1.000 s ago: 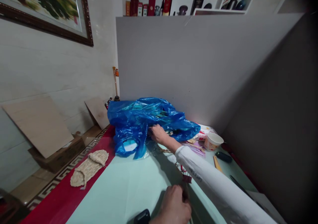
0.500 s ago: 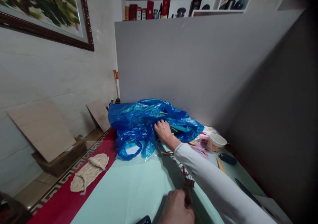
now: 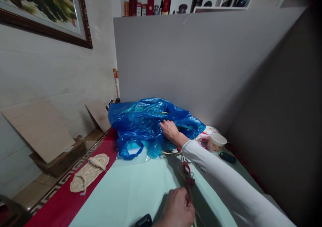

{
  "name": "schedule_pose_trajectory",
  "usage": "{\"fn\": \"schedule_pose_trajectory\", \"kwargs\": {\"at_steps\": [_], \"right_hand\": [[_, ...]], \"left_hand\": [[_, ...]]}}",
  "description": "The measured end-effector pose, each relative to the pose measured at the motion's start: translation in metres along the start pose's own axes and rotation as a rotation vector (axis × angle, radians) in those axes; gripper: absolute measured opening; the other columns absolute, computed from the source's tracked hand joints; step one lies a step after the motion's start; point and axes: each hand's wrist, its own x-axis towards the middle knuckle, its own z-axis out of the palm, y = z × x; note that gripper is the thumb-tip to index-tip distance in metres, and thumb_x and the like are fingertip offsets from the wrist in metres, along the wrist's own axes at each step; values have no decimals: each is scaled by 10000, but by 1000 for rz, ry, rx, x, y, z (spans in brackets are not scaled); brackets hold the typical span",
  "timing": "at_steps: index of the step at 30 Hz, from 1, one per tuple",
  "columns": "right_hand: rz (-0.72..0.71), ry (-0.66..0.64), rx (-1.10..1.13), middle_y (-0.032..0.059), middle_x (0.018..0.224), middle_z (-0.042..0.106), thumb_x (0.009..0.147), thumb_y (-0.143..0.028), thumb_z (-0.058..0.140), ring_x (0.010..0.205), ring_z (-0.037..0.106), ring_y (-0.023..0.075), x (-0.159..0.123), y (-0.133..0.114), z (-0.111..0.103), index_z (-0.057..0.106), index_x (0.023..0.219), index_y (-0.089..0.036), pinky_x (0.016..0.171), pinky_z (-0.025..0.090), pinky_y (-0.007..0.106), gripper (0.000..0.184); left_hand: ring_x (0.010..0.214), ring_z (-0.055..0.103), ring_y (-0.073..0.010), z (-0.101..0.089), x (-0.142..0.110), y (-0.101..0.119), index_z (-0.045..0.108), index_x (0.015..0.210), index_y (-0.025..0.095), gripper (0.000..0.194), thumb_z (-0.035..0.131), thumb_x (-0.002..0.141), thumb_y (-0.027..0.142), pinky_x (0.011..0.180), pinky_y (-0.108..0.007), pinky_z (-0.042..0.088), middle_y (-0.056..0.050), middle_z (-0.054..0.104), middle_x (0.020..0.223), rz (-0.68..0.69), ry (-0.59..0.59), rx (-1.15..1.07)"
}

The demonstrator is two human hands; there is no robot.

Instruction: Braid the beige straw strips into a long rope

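A crumpled blue plastic bag (image 3: 141, 119) lies across the far end of the table. My right hand (image 3: 169, 129), its arm in a white sleeve, is at the bag's front opening with bent fingers closed on the film; the thumb is hidden. Close to me, my left hand (image 3: 178, 205) is closed, pinching a thin straw-coloured strand (image 3: 197, 217). That strand runs up towards a dark red binder clip (image 3: 190, 181). Red-handled scissors (image 3: 186, 167) appear beyond the clip, and a twisted straw cord (image 3: 172, 152) lies in front of the bag.
A woven straw sole (image 3: 89, 173) rests on the red cloth at left. On the right are a paper bowl (image 3: 216, 142) and a dark oblong object (image 3: 227, 157). A black object (image 3: 144, 221) lies by my left hand. A grey panel (image 3: 163, 59) stands behind the table.
My right hand has shifted slightly right along the bag, and its forearm has swung right. More of the scissors and cord shows. My left hand stays closed near the front, slightly higher.
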Motion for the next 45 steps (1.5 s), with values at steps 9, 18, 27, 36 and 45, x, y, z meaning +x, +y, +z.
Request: {"fn": "schedule_pose_trajectory", "kwargs": {"at_steps": [9,18,27,36,45], "right_hand": [[86,-56,2,106,1185,583,920,-318,564,1004,602,212,-14,20,7,564,1193,-138,843,520,406,327],[145,-88,118,110,1187,582,918,-318,568,1010,601,215,-11,25,-3,564,1194,-132,848,517,408,332],[263,60,396,106,1177,589,923,-327,559,1007,602,219,-10,25,-11,568,1187,-143,838,520,409,322],[481,209,768,79,1152,600,920,-332,562,971,613,210,-27,26,-5,575,1171,-142,816,529,398,314],[646,341,1118,91,1193,582,920,-326,563,999,603,213,-18,21,15,560,1201,-153,832,523,410,331]], "left_hand": [[696,560,-193,-2,-2,1,691,863,141,218,488,788,157,579,-273,343,-82,679,792,-3,20,14],[701,562,-190,0,-2,-2,697,864,142,224,487,791,161,589,-272,346,-82,681,799,4,33,13],[683,555,-179,3,0,-3,684,825,146,206,481,790,156,575,-269,331,-72,670,770,21,50,-3],[668,538,-165,-1,-7,-3,634,733,162,193,454,801,171,562,-263,312,-56,656,730,74,76,-13],[673,565,-176,-2,-8,-1,629,739,169,173,461,774,145,562,-271,300,-70,674,748,84,86,-14]]}}
